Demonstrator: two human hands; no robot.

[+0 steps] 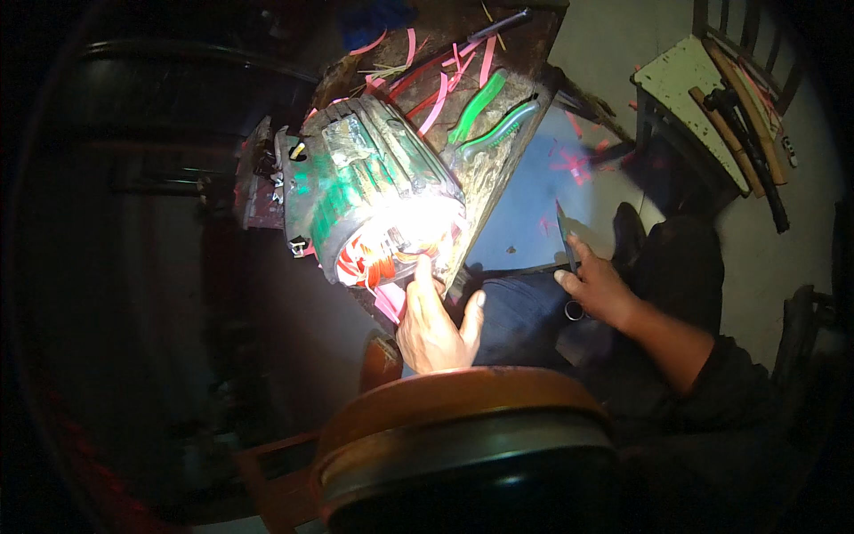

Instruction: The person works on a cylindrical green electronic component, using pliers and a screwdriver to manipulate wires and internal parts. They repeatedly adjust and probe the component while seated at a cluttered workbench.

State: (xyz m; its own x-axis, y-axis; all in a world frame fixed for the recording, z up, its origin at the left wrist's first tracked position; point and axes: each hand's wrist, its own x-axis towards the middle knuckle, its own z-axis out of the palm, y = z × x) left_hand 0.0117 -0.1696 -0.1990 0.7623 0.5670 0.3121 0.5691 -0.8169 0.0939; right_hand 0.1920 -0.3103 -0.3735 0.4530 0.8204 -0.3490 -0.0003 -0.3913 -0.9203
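Observation:
A green electric motor housing [356, 169] lies tilted on its side on a worn wooden board, its round end toward me. Orange-red copper windings [381, 267] show in that end, and strong light washes out part of them. My left hand [436, 325] reaches up to the windings with the index finger stretched to the rim and the thumb spread apart; no tool shows in it. Farther right, my right hand [598, 287] is closed round a pair of scissors [564, 233], their narrow blade pointing away from me and a finger ring below the hand.
Green-handled pliers [480, 107] and pink strips [436, 105] lie on the wooden board [511, 165] behind the motor. More pink scraps [574, 165] are on the blue surface. At right, a pale chair [680, 80] bears wooden sticks [725, 138]. A brown rounded edge [463, 392] blocks the lower middle.

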